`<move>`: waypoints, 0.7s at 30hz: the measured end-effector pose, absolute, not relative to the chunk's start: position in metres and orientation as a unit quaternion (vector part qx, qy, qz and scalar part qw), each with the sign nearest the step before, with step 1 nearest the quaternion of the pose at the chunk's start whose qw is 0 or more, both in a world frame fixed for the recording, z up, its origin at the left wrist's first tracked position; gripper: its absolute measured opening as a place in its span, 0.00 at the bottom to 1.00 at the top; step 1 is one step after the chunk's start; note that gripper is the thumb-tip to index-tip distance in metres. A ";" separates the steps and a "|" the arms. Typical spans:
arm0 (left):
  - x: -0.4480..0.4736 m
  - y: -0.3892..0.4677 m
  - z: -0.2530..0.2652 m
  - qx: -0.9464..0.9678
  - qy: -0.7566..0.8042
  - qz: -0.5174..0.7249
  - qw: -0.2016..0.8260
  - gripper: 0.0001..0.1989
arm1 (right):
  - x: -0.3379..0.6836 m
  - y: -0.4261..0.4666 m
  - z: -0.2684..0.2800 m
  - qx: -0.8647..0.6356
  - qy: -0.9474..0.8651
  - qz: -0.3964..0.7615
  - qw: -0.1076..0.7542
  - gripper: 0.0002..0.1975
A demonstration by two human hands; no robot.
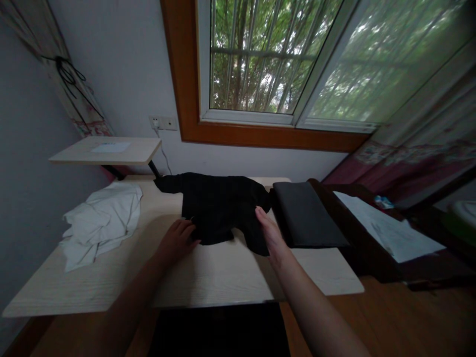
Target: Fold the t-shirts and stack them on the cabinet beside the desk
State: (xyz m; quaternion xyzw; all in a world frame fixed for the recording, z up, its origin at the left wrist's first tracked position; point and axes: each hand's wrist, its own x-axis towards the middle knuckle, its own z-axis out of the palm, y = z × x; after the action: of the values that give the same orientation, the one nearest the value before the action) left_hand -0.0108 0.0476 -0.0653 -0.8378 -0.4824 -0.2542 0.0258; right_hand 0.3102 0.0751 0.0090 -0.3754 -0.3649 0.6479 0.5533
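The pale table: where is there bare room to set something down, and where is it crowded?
Bare patches: between the white cloth and black garment; the front strip before the garment; the front-right corner before the dark case. Crowded: where garment, case and right hand come close.

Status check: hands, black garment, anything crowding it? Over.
Left hand at near-left edge, right hand at right side. Black garment spread on table. Flat dark object close on right, contact unclear; white cloth apart at left.

Passage: tabletop [223, 280] near, between the forearms [308, 305]; also left, between white cloth [104, 218] and black garment [219, 198]. Obstructions: raised shelf [80, 154], far left; dark flat case [308, 213], right.
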 end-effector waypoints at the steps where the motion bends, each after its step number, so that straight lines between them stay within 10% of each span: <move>1: -0.010 0.048 -0.066 -0.833 -0.493 -0.249 0.033 0.13 | 0.305 0.069 0.015 -0.358 -0.339 0.669 0.557 0.18; 9: -0.014 0.054 -0.066 -0.819 -0.526 -0.225 0.030 0.10 | 0.286 0.043 0.036 -0.232 -0.360 0.792 0.435 0.18; 21: -0.031 0.064 -0.075 -0.730 -0.571 -0.372 -0.054 0.10 | 0.335 0.078 -0.011 -0.363 -0.367 0.647 0.561 0.18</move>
State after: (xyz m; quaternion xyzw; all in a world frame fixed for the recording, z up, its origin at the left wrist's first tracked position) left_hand -0.0308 0.0643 -0.0747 -0.7303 -0.5706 -0.3717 -0.0543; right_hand 0.3347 0.0785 -0.0112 -0.3630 -0.3669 0.6474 0.5608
